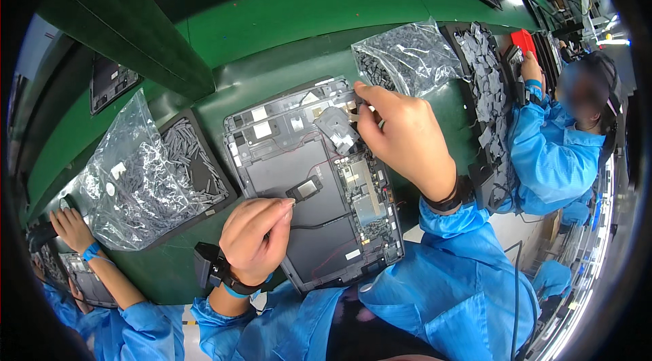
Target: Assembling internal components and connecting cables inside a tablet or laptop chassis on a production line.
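An opened flat electronic device (pixel 305 157), tablet- or laptop-like, lies tilted on the bench before me. Its large dark panel (pixel 292 177) fills the middle, with a green circuit board (pixel 365 201) along its right side. My left hand (pixel 255 235) hovers over the near left part, thumb and fingers pinched at the end of a small black part with a silver face (pixel 307 188). At the far right corner, my right hand (pixel 407 130) is closed in a pinch by the device's edge; its fingers hide what they grip. Beside them sits a rounded grey part (pixel 336 124).
To the left, a clear plastic bag (pixel 125 188) and a dark tray (pixel 221 181) hold many small grey strips. Another bag (pixel 407 55) and a tray of grey pieces (pixel 483 76) stand at the far right. Co-workers in blue sleeves (pixel 553 157) flank me. A green post (pixel 129 28) rises at the back left.
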`<act>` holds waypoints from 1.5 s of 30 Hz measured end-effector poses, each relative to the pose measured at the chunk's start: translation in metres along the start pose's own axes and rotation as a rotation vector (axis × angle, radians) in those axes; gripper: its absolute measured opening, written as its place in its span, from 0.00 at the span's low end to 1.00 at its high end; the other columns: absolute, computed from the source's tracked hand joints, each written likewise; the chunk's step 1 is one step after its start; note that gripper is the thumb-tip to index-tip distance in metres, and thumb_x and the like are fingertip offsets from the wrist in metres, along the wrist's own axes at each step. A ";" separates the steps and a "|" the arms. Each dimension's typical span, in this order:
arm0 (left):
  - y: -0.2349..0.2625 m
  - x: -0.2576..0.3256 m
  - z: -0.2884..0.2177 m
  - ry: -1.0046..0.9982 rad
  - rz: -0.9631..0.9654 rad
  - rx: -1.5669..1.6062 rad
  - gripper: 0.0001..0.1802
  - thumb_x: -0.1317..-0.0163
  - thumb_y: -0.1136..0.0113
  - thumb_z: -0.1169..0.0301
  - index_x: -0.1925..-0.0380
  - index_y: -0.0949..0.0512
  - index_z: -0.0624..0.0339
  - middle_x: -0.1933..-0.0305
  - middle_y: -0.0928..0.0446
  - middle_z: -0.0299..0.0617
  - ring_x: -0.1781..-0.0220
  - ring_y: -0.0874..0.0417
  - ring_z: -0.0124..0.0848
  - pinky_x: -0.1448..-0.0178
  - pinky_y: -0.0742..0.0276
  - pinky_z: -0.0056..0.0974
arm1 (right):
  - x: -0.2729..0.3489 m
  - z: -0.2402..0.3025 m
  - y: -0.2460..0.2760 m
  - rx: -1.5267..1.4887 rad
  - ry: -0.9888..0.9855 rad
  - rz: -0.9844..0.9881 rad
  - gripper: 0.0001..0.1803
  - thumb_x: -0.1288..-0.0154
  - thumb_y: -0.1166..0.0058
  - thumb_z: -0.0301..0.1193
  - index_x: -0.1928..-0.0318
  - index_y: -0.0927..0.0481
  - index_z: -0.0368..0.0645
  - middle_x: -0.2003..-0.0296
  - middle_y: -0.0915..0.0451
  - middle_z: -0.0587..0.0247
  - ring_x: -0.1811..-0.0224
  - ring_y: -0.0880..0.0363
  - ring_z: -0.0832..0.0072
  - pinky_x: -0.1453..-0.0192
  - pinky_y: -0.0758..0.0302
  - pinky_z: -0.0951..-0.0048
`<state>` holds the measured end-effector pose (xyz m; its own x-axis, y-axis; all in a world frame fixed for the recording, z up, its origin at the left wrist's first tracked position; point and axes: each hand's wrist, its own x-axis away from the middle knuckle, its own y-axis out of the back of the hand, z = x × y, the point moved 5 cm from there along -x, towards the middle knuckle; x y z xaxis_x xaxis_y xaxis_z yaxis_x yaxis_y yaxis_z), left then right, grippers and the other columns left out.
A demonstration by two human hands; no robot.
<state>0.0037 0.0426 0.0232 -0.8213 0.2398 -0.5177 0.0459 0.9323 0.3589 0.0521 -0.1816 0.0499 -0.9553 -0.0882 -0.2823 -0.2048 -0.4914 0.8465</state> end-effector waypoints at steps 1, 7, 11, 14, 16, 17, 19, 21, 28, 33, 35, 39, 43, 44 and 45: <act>0.000 0.000 0.000 0.005 -0.001 0.006 0.13 0.51 0.35 0.88 0.64 0.19 0.67 0.69 0.18 0.47 0.70 0.16 0.39 0.64 0.21 0.37 | -0.001 0.002 -0.002 0.021 -0.004 0.009 0.13 0.43 0.44 0.22 0.55 0.21 0.34 0.75 0.20 0.49 0.76 0.19 0.55 0.71 0.23 0.59; 0.000 0.000 0.001 0.007 0.005 0.005 0.13 0.51 0.34 0.88 0.63 0.19 0.67 0.68 0.18 0.47 0.70 0.16 0.40 0.64 0.21 0.37 | -0.002 0.002 -0.003 0.063 -0.027 -0.014 0.09 0.43 0.44 0.23 0.61 0.22 0.34 0.75 0.20 0.48 0.75 0.20 0.52 0.71 0.22 0.57; 0.001 0.000 0.000 0.010 0.001 0.007 0.13 0.51 0.34 0.87 0.64 0.19 0.66 0.68 0.18 0.47 0.70 0.16 0.40 0.64 0.20 0.37 | -0.004 0.000 -0.002 -0.015 -0.038 -0.038 0.08 0.42 0.44 0.22 0.60 0.21 0.36 0.73 0.20 0.48 0.74 0.19 0.51 0.71 0.22 0.57; 0.002 0.001 0.001 0.014 0.003 -0.001 0.13 0.51 0.34 0.87 0.64 0.19 0.66 0.68 0.17 0.47 0.70 0.16 0.40 0.64 0.20 0.37 | -0.003 -0.003 0.002 -0.073 -0.067 0.006 0.08 0.42 0.44 0.22 0.60 0.20 0.36 0.73 0.20 0.48 0.74 0.19 0.52 0.69 0.22 0.58; 0.001 0.001 0.002 0.010 0.006 0.003 0.13 0.51 0.34 0.87 0.64 0.19 0.66 0.68 0.17 0.47 0.69 0.16 0.40 0.64 0.20 0.37 | -0.003 -0.007 0.005 -0.098 -0.068 -0.011 0.08 0.42 0.44 0.22 0.60 0.19 0.37 0.72 0.19 0.50 0.72 0.18 0.54 0.68 0.22 0.59; 0.001 0.001 0.002 0.011 0.006 0.005 0.13 0.51 0.34 0.87 0.64 0.19 0.66 0.68 0.17 0.47 0.69 0.16 0.40 0.64 0.20 0.37 | -0.003 -0.009 0.007 -0.127 -0.070 -0.028 0.09 0.42 0.43 0.23 0.60 0.18 0.38 0.71 0.18 0.52 0.70 0.18 0.56 0.66 0.21 0.61; 0.001 0.001 0.002 0.009 0.005 0.009 0.13 0.51 0.34 0.87 0.64 0.19 0.66 0.68 0.17 0.46 0.69 0.16 0.40 0.64 0.21 0.37 | -0.005 -0.008 0.014 -0.021 0.061 -0.058 0.08 0.43 0.42 0.23 0.61 0.18 0.40 0.70 0.19 0.55 0.68 0.18 0.59 0.66 0.21 0.63; 0.000 0.001 0.001 0.007 0.000 0.007 0.13 0.51 0.34 0.87 0.64 0.19 0.66 0.68 0.17 0.46 0.69 0.16 0.40 0.64 0.21 0.37 | -0.005 -0.001 0.018 0.086 0.193 -0.089 0.09 0.44 0.41 0.23 0.61 0.17 0.41 0.69 0.19 0.58 0.66 0.19 0.62 0.65 0.22 0.65; 0.002 0.002 0.001 0.006 -0.010 0.005 0.13 0.51 0.35 0.87 0.63 0.19 0.66 0.68 0.17 0.47 0.69 0.16 0.40 0.64 0.21 0.37 | -0.011 0.016 0.010 0.401 0.307 0.071 0.03 0.51 0.44 0.25 0.72 0.22 0.44 0.71 0.26 0.64 0.66 0.24 0.65 0.63 0.22 0.67; 0.002 0.002 0.001 -0.003 -0.013 0.007 0.12 0.48 0.36 0.87 0.63 0.19 0.66 0.67 0.18 0.47 0.68 0.16 0.39 0.63 0.21 0.36 | -0.018 0.015 0.015 0.359 0.344 0.175 0.04 0.52 0.45 0.24 0.72 0.22 0.42 0.71 0.25 0.62 0.65 0.23 0.64 0.60 0.22 0.66; 0.002 0.003 0.001 -0.007 -0.006 0.002 0.11 0.45 0.38 0.87 0.62 0.20 0.66 0.67 0.18 0.47 0.67 0.16 0.37 0.61 0.21 0.36 | -0.021 0.006 0.015 0.249 0.383 0.270 0.08 0.50 0.42 0.21 0.66 0.19 0.39 0.68 0.20 0.58 0.63 0.21 0.59 0.60 0.22 0.64; 0.001 0.002 0.001 0.000 -0.010 0.021 0.11 0.46 0.37 0.87 0.63 0.19 0.66 0.67 0.17 0.47 0.66 0.16 0.37 0.61 0.21 0.35 | -0.028 -0.002 0.020 0.106 0.380 0.305 0.06 0.46 0.42 0.21 0.65 0.19 0.37 0.67 0.20 0.55 0.60 0.21 0.56 0.58 0.22 0.62; 0.001 0.002 0.001 -0.009 -0.015 0.009 0.11 0.47 0.37 0.87 0.63 0.19 0.66 0.67 0.18 0.47 0.67 0.16 0.38 0.61 0.21 0.35 | -0.029 -0.002 0.026 0.082 0.348 0.231 0.06 0.44 0.40 0.23 0.64 0.19 0.37 0.66 0.19 0.55 0.59 0.20 0.57 0.57 0.22 0.62; 0.002 0.002 0.001 -0.009 -0.015 0.010 0.11 0.47 0.37 0.87 0.63 0.19 0.66 0.67 0.18 0.47 0.67 0.16 0.38 0.61 0.21 0.35 | -0.027 0.000 0.025 0.096 0.364 0.250 0.07 0.45 0.39 0.23 0.64 0.19 0.38 0.65 0.19 0.56 0.59 0.20 0.57 0.57 0.22 0.62; 0.002 0.002 0.000 -0.004 -0.016 0.010 0.11 0.47 0.37 0.87 0.63 0.19 0.66 0.68 0.17 0.47 0.67 0.16 0.38 0.61 0.21 0.35 | -0.026 0.001 0.024 0.096 0.364 0.251 0.07 0.45 0.39 0.23 0.64 0.19 0.38 0.65 0.19 0.56 0.59 0.20 0.57 0.57 0.22 0.62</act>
<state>0.0021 0.0455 0.0225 -0.8195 0.2258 -0.5267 0.0382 0.9386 0.3430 0.0714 -0.1900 0.0784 -0.8440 -0.5020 -0.1888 -0.0117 -0.3347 0.9423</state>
